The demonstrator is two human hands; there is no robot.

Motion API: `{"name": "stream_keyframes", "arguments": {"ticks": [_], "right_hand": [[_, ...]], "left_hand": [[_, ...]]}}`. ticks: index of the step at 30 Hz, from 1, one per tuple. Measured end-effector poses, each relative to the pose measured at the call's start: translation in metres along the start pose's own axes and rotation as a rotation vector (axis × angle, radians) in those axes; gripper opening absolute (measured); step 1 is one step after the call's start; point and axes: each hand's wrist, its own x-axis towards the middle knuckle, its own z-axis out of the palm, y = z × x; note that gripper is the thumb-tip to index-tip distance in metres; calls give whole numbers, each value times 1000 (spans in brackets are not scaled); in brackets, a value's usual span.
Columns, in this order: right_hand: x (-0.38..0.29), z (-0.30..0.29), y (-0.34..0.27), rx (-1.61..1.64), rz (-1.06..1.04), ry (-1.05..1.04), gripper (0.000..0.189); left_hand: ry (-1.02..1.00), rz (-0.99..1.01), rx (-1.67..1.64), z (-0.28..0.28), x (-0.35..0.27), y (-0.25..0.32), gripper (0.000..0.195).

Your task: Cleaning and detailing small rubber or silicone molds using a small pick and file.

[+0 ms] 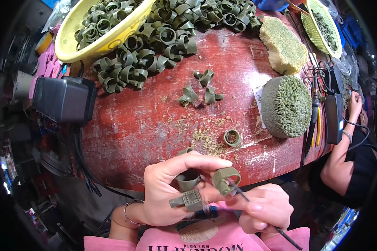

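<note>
My left hand (166,185) pinches a green wax ring pattern (226,178) with a short stub between thumb and fingers. More rings are tucked among its other fingers, including one with a square, dotted top (193,200) and a plain round band (188,180). In my right hand (264,208) is a thin dark metal hand tool (287,237), its tip at the inner side of the pinched ring. Beyond my hands, one ring (232,138) lies on the red tabletop (128,125) beside scattered greenish shavings (207,138). Three rings with stubs, one of them this ring (188,94), lie farther back.
A large heap of green rings (166,36) covers the back, beside a yellow basin (125,40) of rings. At right are a porous green cylinder (289,106), a sponge slab (282,45), cables and a green basket (308,28). A black device (62,98) stands left. Another person's arm (342,160) is at right.
</note>
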Motion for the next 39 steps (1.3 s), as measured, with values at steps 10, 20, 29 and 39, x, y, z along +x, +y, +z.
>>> {"name": "stream_keyframes", "arguments": {"ticks": [10,20,29,39], "right_hand": [[-4,21,17,-266,-165,333,17],[1,26,17,-170,207,398,26],[11,14,21,-158,76,143,29],[60,9,42,-398,-61,135,21]], "left_hand": [[-31,217,48,-2,4,-6,32],[90,425,436,-5,0,-10,39],[158,458,422,-3,2,-14,40],[127,7,-212,-19,3,-2,40]]}}
